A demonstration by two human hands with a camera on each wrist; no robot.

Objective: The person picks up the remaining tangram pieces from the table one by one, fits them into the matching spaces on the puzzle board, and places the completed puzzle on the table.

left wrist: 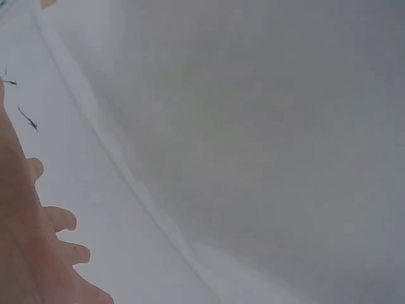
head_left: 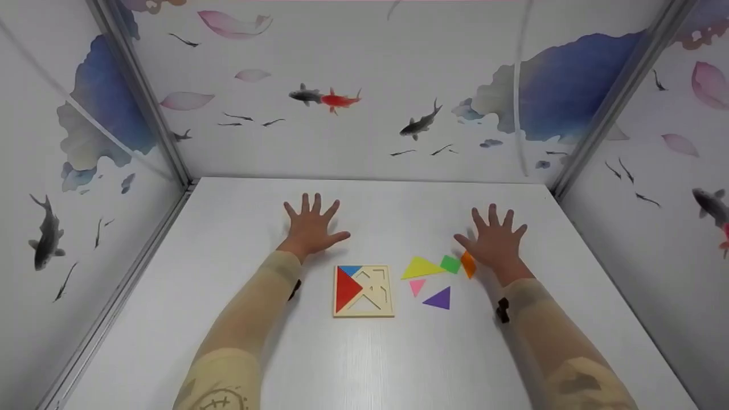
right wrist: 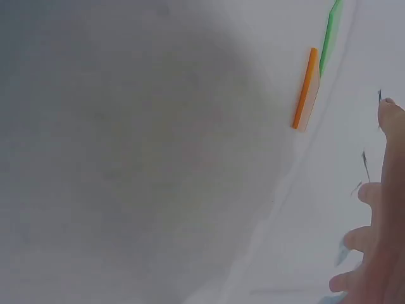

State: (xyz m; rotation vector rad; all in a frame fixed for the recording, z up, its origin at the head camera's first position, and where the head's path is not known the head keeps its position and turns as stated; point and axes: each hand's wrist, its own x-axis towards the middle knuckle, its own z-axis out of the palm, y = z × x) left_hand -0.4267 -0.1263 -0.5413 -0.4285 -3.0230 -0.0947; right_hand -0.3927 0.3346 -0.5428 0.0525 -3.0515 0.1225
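My left hand (head_left: 312,229) is spread wide, fingers straight, beyond the upper left of a square wooden tangram tray (head_left: 364,314). A red triangle (head_left: 346,289) and a small blue triangle (head_left: 349,270) lie inside that tray. Also spread and holding nothing, my right hand (head_left: 497,242) is just right of an orange parallelogram (head_left: 468,265). Between tray and right hand lie a green square (head_left: 450,263), a yellow triangle (head_left: 420,269), a pink triangle (head_left: 417,286) and a purple triangle (head_left: 439,299). The right wrist view shows the orange piece (right wrist: 306,92) apart from the fingers.
A white table (head_left: 364,370) carries everything. White panels printed with fish and petals enclose it at the back (head_left: 364,148), left (head_left: 34,142) and right (head_left: 683,182). Grey metal posts (head_left: 142,97) stand at the back corners.
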